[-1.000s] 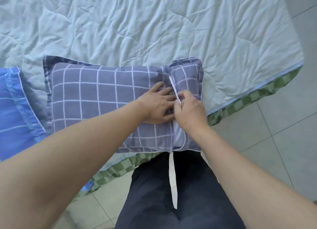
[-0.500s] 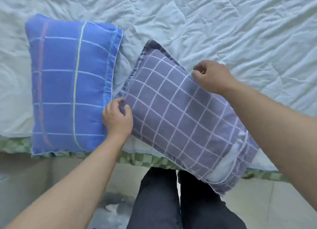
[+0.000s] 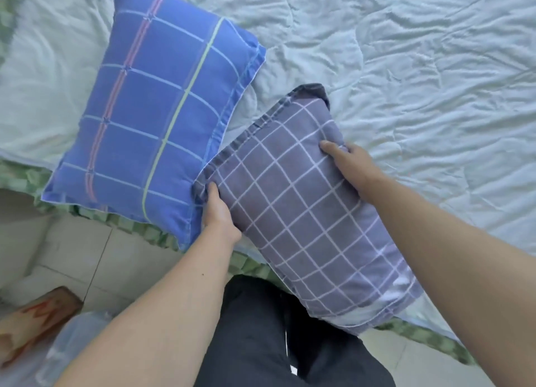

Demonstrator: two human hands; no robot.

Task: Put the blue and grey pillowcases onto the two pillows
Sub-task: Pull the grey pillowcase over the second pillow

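pale quilt (image 3: 406,67) | blue pillow (image 3: 156,117) lying flat | both hands grip grey pillow (image 3: 304,221): left hand (image 3: 219,209), right hand (image 3: 352,166)

Cased blue pillow (image 3: 156,120) beside grey pillow (image 3: 304,224)

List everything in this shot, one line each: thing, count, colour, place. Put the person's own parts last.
blue pillow: one, blue with pale, pink and yellow-green lines, upper left on the bed, its near corner over the edge.
grey pillow: one, grey with a white grid, centre, held at both sides, its far corner beside the blue one.
quilt: one, pale mint, wrinkled, covering the bed.
checked trim: one, green and white, along the bed's near edge.
floor: pale tiles, lower left.
box: one, brownish with red marks, blurred, bottom left.
trousers: dark, bottom centre.
left hand: gripping the grey pillow's left edge.
right hand: gripping its right side.
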